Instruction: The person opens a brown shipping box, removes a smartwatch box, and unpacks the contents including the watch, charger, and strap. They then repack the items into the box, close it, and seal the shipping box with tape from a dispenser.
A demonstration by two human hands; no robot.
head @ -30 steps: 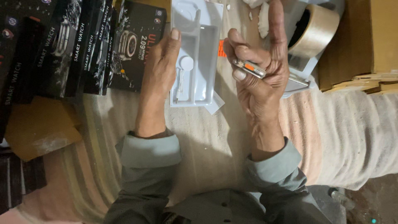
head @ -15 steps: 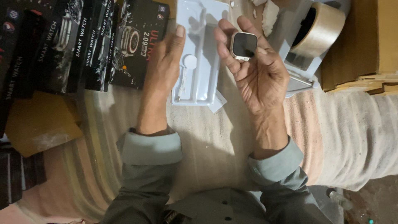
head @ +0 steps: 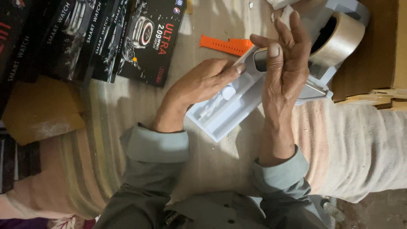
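White plastic tray (head: 229, 111) lies under your left hand (head: 199, 82), fingertips pressed on its edge; your right hand (head: 285, 68) pinches the dark watch body (head: 260, 59), orange strap (head: 225, 45) nearby.

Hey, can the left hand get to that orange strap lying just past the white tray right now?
Probably yes. The left hand rests on the white tray, and the orange strap lies uncovered just beyond its fingertips, with nothing between them.

A packing workplace: stacked black product boxes (head: 97, 38), tape roll (head: 339, 38), cardboard (head: 369, 63).
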